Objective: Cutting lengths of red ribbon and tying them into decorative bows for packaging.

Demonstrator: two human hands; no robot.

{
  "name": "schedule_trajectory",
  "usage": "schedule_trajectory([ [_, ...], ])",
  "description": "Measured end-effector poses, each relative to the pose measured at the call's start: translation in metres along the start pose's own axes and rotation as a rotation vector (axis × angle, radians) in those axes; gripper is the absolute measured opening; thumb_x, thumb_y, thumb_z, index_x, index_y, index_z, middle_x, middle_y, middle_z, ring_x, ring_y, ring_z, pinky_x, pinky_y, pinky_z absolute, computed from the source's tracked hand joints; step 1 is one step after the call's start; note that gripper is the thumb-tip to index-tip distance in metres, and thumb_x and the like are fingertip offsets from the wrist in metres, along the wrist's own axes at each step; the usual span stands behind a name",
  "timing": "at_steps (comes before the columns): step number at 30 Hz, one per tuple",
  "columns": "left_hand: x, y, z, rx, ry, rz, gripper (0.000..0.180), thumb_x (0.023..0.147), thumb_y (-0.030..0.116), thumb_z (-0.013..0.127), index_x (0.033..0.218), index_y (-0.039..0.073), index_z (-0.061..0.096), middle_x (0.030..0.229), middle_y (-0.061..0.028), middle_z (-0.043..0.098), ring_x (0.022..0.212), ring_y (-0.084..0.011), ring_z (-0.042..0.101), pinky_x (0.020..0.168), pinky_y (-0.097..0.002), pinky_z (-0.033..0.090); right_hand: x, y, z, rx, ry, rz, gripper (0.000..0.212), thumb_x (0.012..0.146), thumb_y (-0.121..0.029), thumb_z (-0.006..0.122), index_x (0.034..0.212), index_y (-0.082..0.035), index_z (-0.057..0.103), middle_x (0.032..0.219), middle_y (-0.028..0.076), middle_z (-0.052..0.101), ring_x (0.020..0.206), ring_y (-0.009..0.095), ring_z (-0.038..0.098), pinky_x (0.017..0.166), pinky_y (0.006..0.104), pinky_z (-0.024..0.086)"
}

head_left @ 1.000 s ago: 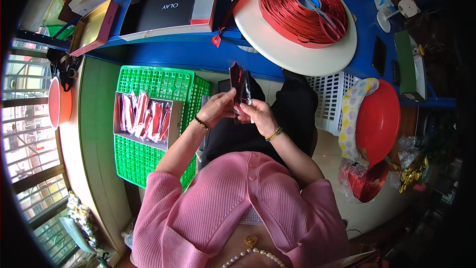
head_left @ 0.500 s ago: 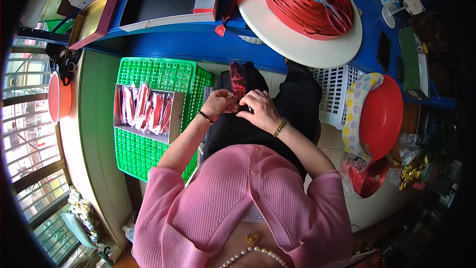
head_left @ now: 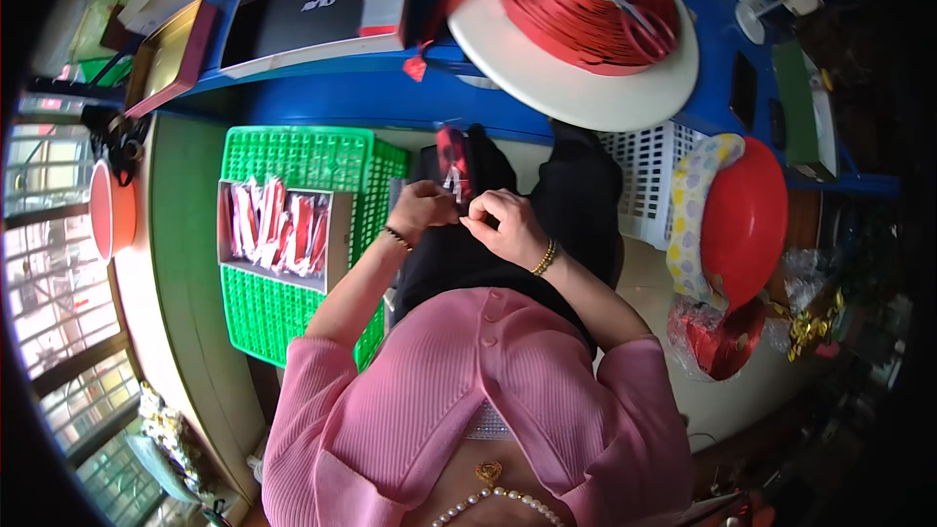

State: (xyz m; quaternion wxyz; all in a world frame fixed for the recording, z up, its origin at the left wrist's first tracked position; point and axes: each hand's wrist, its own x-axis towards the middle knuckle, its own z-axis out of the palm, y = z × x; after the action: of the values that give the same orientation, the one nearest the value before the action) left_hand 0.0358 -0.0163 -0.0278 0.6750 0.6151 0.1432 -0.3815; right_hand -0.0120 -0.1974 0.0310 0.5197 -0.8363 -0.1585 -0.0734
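Along the far side runs a blue desk (head_left: 711,88). On its left part lies a shallow black-lined box (head_left: 293,24) with pale walls, and farther left an open box with a gold lining (head_left: 168,57). To the right are a flat black device (head_left: 744,88) and a green box (head_left: 802,112). Below that end, a white slatted basket (head_left: 639,176) stands near a red basin (head_left: 747,224), whose left side is draped with a spotted cloth (head_left: 689,224). Just under the basin sits a plastic-wrapped red roll (head_left: 717,342), near a shiny gold bundle (head_left: 812,332). At far left is a barred window (head_left: 59,254).
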Motion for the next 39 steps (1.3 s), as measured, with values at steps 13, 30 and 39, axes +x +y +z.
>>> schedule_trajectory([
  [13, -0.003, 0.005, -0.022, 0.132, -0.082, -0.070, 0.014, 0.083, 0.017, 0.060, 0.077, 0.004, 0.060, 0.061, -0.0071, 0.063, 0.051, -0.0138, 0.061, 0.044, -0.0210, 0.047, -0.142, 0.083, -0.277, -0.431, 0.863, 0.715, 0.014, 0.078, -0.013, 0.069, 0.076, 0.000, 0.064, 0.063, 0.004, 0.062, 0.058, 0.008, 0.055, 0.055, 0.0239, 0.044],
  [30, -0.027, 0.014, 0.003, 1.053, 0.337, 0.372, 0.022, 0.070, 0.020, 0.069, 0.079, 0.006, 0.055, 0.075, -0.0136, 0.060, 0.070, -0.0358, 0.058, 0.062, -0.0428, 0.047, -0.078, 0.009, -0.163, -0.570, 0.539, 0.145, 0.015, 0.083, 0.002, 0.057, 0.096, 0.004, 0.063, 0.096, 0.014, 0.065, 0.089, 0.024, 0.062, 0.080, 0.0321, 0.048],
  [39, -0.037, -0.012, -0.011, 1.188, 0.131, 1.021, 0.023, 0.069, -0.003, 0.055, 0.090, 0.006, 0.059, 0.095, -0.0087, 0.056, 0.081, -0.0282, 0.052, 0.074, -0.0363, 0.045, -0.004, 0.039, 0.018, -0.408, -0.248, -0.436, 0.020, 0.078, -0.009, 0.057, 0.097, -0.009, 0.064, 0.110, 0.004, 0.057, 0.105, 0.020, 0.051, 0.083, 0.0349, 0.042],
])
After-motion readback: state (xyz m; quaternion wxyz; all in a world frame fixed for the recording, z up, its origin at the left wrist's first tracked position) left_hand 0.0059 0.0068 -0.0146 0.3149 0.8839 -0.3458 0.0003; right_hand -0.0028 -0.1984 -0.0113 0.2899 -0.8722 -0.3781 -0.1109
